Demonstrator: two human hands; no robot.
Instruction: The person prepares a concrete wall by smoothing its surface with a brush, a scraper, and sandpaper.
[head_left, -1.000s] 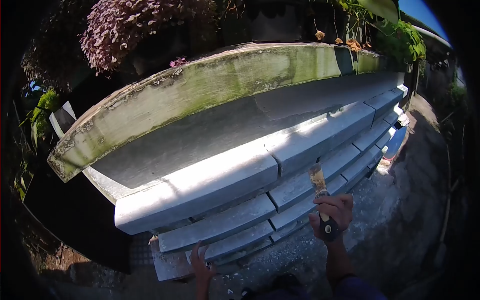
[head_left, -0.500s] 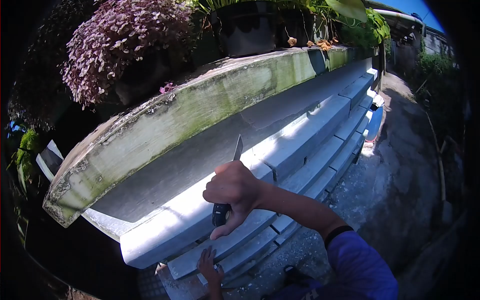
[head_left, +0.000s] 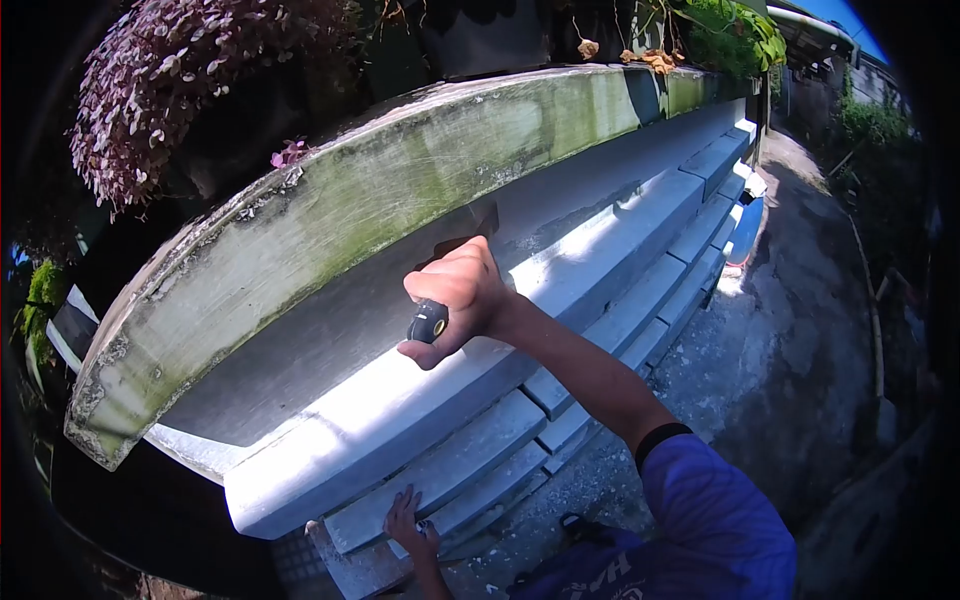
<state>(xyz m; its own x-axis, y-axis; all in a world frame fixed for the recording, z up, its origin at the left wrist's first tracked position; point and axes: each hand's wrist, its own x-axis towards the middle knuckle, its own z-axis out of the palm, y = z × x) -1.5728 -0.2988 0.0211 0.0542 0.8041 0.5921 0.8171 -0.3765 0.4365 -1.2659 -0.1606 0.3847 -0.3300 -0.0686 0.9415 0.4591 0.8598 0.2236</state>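
My right hand (head_left: pixel 458 290) is closed around the black handle (head_left: pixel 428 320) of a bladed tool, raised over the pale ledge. Its metal blade (head_left: pixel 487 217) points up, against or close to the shaded wall beneath the mossy concrete rim. Lower down, my left hand (head_left: pixel 403 522) lies on the stacked grey slabs (head_left: pixel 455 455) with its fingers spread. A small dark and light thing shows beside its palm, too small to make out.
The mossy rim (head_left: pixel 330 205) curves across the view. Above it are a purple-leaved plant (head_left: pixel 200 85), dark pots and dry leaves (head_left: pixel 655 60). A concrete path (head_left: pixel 790 290) runs along the right, past a blue object (head_left: pixel 745 235) by the slabs.
My right hand has moved up with the tool, bringing the blade to the area under the rim. The view has shifted slightly. My left hand stays on the slabs.
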